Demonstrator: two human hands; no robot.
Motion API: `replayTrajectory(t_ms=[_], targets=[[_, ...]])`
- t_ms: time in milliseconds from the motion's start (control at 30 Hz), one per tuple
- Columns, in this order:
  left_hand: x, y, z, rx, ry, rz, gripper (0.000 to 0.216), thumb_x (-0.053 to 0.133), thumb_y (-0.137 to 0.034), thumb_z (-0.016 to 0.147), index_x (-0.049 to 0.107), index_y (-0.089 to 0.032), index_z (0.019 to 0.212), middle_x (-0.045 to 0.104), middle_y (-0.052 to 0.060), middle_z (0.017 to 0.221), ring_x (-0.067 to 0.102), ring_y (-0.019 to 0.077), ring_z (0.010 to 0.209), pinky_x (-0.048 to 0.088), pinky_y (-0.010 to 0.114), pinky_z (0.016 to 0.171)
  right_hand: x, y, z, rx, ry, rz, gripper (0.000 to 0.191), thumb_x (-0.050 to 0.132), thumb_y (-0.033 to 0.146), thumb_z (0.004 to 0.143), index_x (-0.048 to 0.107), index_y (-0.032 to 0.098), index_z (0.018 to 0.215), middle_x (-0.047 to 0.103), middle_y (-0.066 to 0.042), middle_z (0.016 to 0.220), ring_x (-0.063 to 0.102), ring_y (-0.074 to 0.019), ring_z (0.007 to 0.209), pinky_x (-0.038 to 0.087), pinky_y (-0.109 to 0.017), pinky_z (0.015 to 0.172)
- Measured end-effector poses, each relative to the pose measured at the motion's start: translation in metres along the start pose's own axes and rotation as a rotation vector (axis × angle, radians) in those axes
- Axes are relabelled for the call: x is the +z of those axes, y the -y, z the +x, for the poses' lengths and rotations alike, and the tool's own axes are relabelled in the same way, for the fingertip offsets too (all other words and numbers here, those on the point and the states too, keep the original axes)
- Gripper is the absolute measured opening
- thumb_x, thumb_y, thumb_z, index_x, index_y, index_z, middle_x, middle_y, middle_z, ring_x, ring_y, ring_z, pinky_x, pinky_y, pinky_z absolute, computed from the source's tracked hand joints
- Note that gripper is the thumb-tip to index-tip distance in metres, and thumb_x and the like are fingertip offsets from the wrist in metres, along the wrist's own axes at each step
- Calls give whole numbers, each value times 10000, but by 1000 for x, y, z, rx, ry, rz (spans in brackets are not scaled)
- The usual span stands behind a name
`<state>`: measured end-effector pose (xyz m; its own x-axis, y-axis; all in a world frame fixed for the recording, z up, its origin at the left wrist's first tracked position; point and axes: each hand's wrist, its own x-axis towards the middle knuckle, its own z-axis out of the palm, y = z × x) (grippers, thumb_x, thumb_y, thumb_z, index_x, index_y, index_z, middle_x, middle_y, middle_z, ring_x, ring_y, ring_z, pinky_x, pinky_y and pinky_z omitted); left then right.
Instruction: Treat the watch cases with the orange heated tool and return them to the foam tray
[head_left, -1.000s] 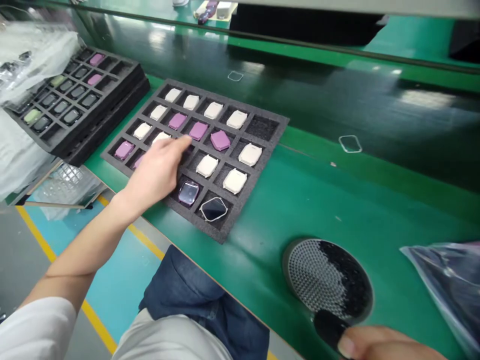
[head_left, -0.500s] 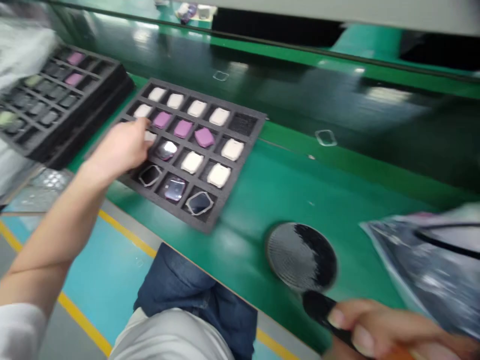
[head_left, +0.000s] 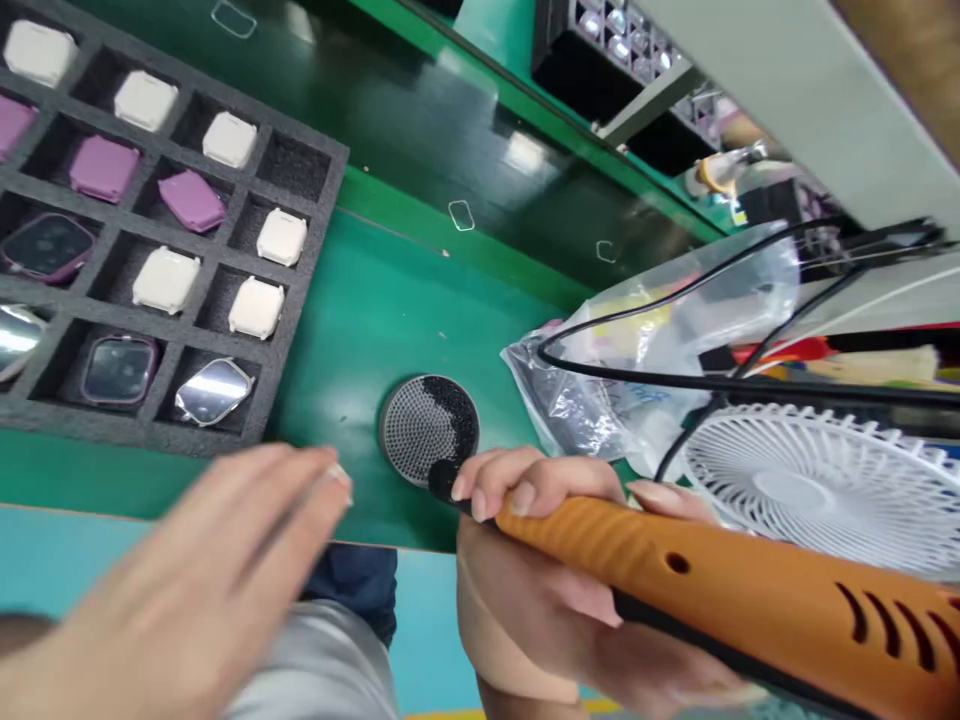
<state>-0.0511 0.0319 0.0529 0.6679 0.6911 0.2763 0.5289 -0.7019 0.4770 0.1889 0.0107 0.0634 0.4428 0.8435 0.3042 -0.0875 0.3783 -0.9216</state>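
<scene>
A black foam tray [head_left: 135,432] fills the upper left, its cells holding cream covers [head_left: 166,280], lilac covers [head_left: 105,168] and clear-framed glossy pieces [head_left: 120,368]. One cell at its far corner [head_left: 292,166] shows bare foam. My right hand [head_left: 540,570] grips an orange handheld tool [head_left: 720,580], whose black brush tip [head_left: 442,480] touches the edge of a round perforated mesh pad [head_left: 427,430]. Blurred by motion, my left hand [head_left: 202,560] is in the foreground below the tray, apart from it. Whether its fingertips hold anything is hidden by the blur.
A clear plastic bag [head_left: 600,390] and a black cable [head_left: 675,375] lie right of the pad, beside a white fan [head_left: 817,480]. The green bench mat [head_left: 375,260] runs under everything. My denim-covered lap [head_left: 352,580] shows below the bench edge.
The view has swung right and tilted. My left hand has left the tray and moved toward me. My right hand has brought the orange tool's brush to the mesh pad.
</scene>
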Motion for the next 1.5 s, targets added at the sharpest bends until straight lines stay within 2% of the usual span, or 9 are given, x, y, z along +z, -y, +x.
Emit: replayTrajectory(t_ms=[100, 233, 500, 600, 700, 967, 1200, 1333, 1500], targets=[[43, -24, 2, 67, 50, 44, 390, 441, -74, 992, 668, -46, 1307, 674, 213, 1353, 611, 362, 1232, 566, 523, 990, 0, -1, 0, 14, 56, -28, 555, 358, 766, 953, 595, 343, 1225, 579, 21, 834, 620, -181, 674, 552, -414, 578], [66, -23, -3, 57, 105, -17, 373, 517, -103, 998, 645, -58, 1346, 609, 206, 1461, 571, 371, 1259, 545, 538, 999, -2, -2, -1, 16, 79, -48, 600, 302, 773, 964, 585, 328, 1250, 580, 10, 855, 618, -182, 693, 552, -424, 598], [72, -13, -14, -18, 27, -169, 415, 629, -119, 988, 628, -107, 1403, 649, 152, 1385, 542, 319, 1280, 475, 486, 1050, 3, -4, -1, 0, 73, -85, 412, 400, 602, 1015, 594, 322, 1246, 596, 18, 855, 626, -173, 678, 549, -398, 577], [74, -14, -8, 15, 21, -167, 383, 593, -116, 997, 654, -115, 1375, 656, 137, 1394, 552, 316, 1229, 458, 491, 1005, 7, 5, -3, 24, -3, -135, 405, 493, 636, 978, 614, 316, 1194, 600, 26, 833, 601, -171, 652, 545, -406, 580], [76, -15, -4, 51, 39, -140, 367, 589, -143, 1000, 672, -144, 1358, 661, 99, 1411, 561, 303, 1176, 442, 484, 963, 3, 13, -9, 31, -72, -170, 248, 447, 471, 1018, 601, 336, 1158, 587, 39, 817, 590, -171, 637, 540, -412, 583], [80, -16, 0, 43, 7, -98, 311, 651, -276, 1010, 709, -163, 1294, 711, 64, 1288, 582, 280, 1129, 427, 465, 943, -28, -3, -33, -43, 103, -141, 290, 405, 480, 1016, 601, 266, 1019, 485, 40, 720, 547, -160, 565, 505, -381, 495], [80, -16, -1, 48, 23, -107, 316, 588, -260, 1033, 700, -159, 1312, 695, 71, 1301, 566, 280, 1154, 409, 459, 974, -42, 9, -18, 197, 410, -186, 238, 526, 504, 976, 636, 294, 958, 515, 37, 690, 579, -181, 610, 570, -415, 603], [80, -16, -1, 48, 31, -111, 332, 572, -256, 1035, 691, -154, 1328, 687, 78, 1307, 559, 284, 1167, 403, 460, 988, -28, 15, -15, 244, 374, -237, 216, 502, 435, 997, 639, 288, 918, 511, 40, 650, 576, -180, 579, 563, -397, 582], [81, -16, 0, 40, 21, -115, 328, 562, -243, 1031, 695, -145, 1314, 688, 82, 1289, 561, 285, 1169, 405, 462, 995, -12, 3, -25, 120, 242, -202, 198, 542, 501, 1000, 635, 327, 1001, 513, 63, 663, 527, -139, 507, 527, -330, 502]])
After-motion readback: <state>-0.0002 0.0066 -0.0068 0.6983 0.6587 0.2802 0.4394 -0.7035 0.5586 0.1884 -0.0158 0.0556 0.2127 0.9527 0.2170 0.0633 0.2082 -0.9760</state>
